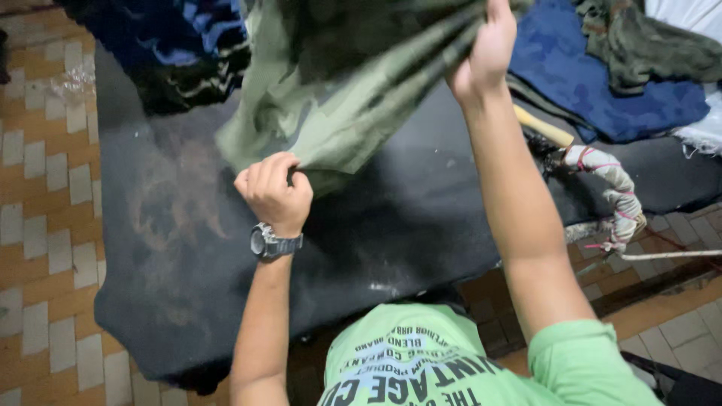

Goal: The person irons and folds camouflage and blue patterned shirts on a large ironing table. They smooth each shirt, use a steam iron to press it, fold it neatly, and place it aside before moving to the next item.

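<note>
Overhead, an olive-green garment (338,90) of soft, creased woven cloth hangs stretched above the black tabletop (421,218), held taut between both hands. The left hand (272,192) is closed in a fist, pinching the lower edge of the cloth between thumb and curled fingers; a grey metal wristwatch (271,243) sits on that wrist. The right hand (485,53) is raised higher, fingers clamped around a gathered fold near the top of the view. No packages or signs are visible; the only lettering is white print on the person's light green T-shirt (444,361), low in the view.

The tabletop is covered in a dark, matte padding with pale scuffed and scorched patches on its left half. At its far left lies a heap of dark blue and striped clothing (180,53); at far right, a blue camouflage fabric (602,83) with a darker green camouflage piece (647,45) on it. A wooden handle (541,128) wrapped in white rag bindings lies at the right edge. Tan and white tiled floor (45,188) surrounds the tabletop.
</note>
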